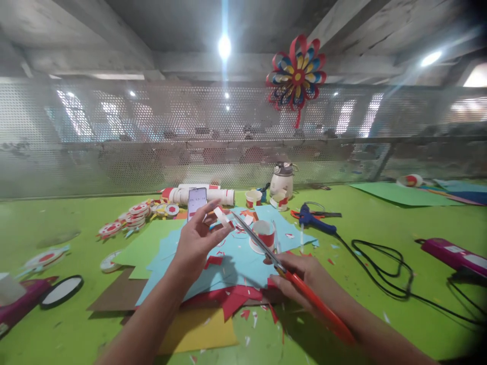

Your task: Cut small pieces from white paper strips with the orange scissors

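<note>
My left hand (196,241) pinches a small white and red piece of paper (221,217) between thumb and fingers, above the sheets. In my right hand (300,276) is a pair of scissors (262,245) with orange handles, its blades pointing up and left toward the paper piece. The blade tips are close to the paper; whether they touch it I cannot tell. Behind the blades stands a cut red and white paper cup (265,232) on light blue paper sheets (171,274). Small red and white scraps (214,260) lie about on the sheets.
A phone (197,203) stands upright beyond my left hand, before stacked paper cups (220,196). Round paper pieces (137,215) lie to the left. A blue glue gun (317,221) trails its black cord (380,289) across the green table (384,223). A bottle (282,181) stands behind.
</note>
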Motion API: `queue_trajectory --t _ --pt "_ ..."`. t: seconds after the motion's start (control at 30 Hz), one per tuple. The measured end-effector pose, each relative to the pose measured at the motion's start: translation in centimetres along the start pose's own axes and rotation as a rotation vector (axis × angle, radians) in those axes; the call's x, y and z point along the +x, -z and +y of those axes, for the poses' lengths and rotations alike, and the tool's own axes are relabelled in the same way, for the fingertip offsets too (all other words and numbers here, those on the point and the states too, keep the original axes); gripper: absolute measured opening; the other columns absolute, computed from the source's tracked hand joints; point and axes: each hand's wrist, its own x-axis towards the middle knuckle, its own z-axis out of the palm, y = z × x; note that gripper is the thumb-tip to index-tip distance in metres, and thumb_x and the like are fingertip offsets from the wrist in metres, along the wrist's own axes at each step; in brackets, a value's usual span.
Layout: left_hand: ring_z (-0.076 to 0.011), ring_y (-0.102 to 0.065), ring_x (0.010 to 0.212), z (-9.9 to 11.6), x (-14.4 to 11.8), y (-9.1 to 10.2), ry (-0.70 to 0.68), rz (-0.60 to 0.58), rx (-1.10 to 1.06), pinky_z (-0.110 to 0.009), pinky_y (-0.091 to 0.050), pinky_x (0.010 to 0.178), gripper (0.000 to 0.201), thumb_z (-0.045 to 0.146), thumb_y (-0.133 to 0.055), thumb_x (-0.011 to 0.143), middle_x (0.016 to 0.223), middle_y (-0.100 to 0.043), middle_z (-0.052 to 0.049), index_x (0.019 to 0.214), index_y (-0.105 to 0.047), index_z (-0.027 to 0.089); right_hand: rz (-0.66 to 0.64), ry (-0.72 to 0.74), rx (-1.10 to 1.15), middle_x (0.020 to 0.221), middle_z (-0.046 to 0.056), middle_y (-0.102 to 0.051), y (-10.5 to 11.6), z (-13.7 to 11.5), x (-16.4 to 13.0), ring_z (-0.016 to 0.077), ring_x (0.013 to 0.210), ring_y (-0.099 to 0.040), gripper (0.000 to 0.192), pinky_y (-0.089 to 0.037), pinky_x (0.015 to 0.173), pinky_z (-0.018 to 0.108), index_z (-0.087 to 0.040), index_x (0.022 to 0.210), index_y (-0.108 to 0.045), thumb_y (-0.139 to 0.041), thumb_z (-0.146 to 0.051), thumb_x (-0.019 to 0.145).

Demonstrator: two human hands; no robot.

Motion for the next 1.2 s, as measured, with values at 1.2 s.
queue_trajectory --t 1.2 --pt "-0.0199 -0.058 0.106 -0.2 -0.5 -1.4 -0.159 0.088 0.081 -0.03 -0.047 0.089 0.061 0.015 -0.076 0.062 0.118 -0.057 -0.009 0.115 -0.047 0.022 -0.281 -0.037 -0.571 0.093 0.009 -0.065 1.4 1.1 0.1 0.0236 0.081 -0.06 0.024 -0.039 0.063 0.028 -0.022 0.101 -0.063 -0.055 -0.02 0.079"
